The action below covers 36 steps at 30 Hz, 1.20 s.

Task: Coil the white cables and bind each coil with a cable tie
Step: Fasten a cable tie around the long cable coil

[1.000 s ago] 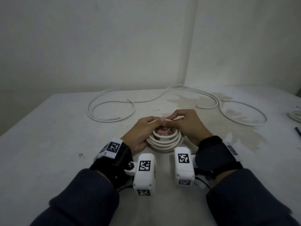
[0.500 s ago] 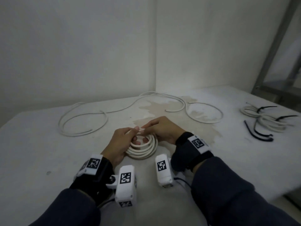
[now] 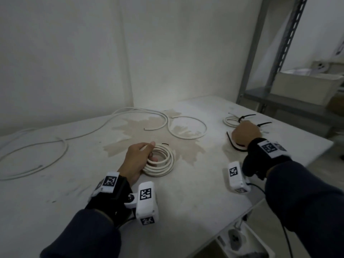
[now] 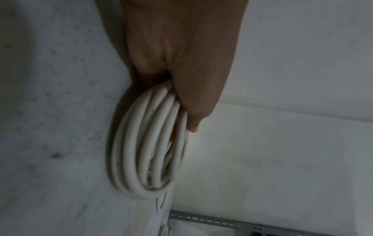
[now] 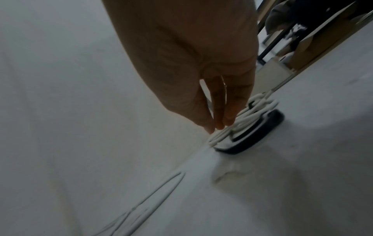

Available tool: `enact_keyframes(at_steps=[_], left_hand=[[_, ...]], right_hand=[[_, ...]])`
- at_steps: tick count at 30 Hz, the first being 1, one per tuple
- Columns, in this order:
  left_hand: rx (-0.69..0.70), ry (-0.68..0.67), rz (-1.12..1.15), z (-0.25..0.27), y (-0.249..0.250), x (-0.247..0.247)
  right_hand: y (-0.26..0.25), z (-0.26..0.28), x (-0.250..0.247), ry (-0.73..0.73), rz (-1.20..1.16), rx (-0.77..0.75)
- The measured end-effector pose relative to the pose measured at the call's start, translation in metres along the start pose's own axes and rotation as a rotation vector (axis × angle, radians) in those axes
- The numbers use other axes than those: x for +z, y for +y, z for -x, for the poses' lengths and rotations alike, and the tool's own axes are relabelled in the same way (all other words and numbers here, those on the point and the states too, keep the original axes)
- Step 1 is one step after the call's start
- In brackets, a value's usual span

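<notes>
My left hand (image 3: 151, 152) grips one side of a coiled white cable (image 3: 164, 162) that rests on the table (image 3: 186, 202); in the left wrist view the thumb and fingers (image 4: 193, 111) wrap round the coil's (image 4: 141, 151) turns. My right hand (image 3: 245, 133) is far to the right, over a bound white coil (image 5: 248, 118) and black cable ties (image 3: 232, 145). In the right wrist view its straight fingertips (image 5: 219, 125) touch that coil beside a black tie (image 5: 254, 137). Another tied coil (image 3: 229, 121) lies just beyond.
Loose white cables lie uncoiled at the back left (image 3: 61, 144) and back middle (image 3: 191, 135), across a brown stain (image 3: 149, 127). A grey metal shelf rack (image 3: 279, 53) with a box (image 3: 305, 86) stands at right. The table's right edge (image 3: 290, 181) is near my right wrist.
My right hand has let go of the coil and moved right to the ties and bound coils. My left hand still holds the coil. The head view has swung right.
</notes>
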<state>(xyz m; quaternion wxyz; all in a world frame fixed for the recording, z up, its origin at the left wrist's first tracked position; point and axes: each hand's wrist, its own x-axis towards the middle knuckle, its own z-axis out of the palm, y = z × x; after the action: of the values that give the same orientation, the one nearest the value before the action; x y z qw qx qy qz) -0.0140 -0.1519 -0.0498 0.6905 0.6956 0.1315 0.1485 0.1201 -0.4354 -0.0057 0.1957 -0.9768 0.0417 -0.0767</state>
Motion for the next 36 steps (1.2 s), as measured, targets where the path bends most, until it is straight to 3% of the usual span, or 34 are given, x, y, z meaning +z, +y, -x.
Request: enact_keyframes(at_steps=[8, 24, 30, 36], left_hand=[[0.015, 0.016, -0.013, -0.004, -0.003, 0.002], [0.025, 0.002, -0.013, -0.004, -0.004, 0.001], [0.019, -0.011, -0.001, -0.003, -0.003, 0.001], [0.04, -0.002, -0.016, -0.002, -0.002, 0.002]], right_hand=[[0.021, -0.014, 0.005, -0.129, 0.121, 0.002], [0.024, -0.013, 0.008, -0.101, -0.017, -0.01], [0.021, -0.01, 0.006, -0.058, -0.027, 0.038], [0.021, -0.013, 0.007, -0.106, -0.138, 0.078]])
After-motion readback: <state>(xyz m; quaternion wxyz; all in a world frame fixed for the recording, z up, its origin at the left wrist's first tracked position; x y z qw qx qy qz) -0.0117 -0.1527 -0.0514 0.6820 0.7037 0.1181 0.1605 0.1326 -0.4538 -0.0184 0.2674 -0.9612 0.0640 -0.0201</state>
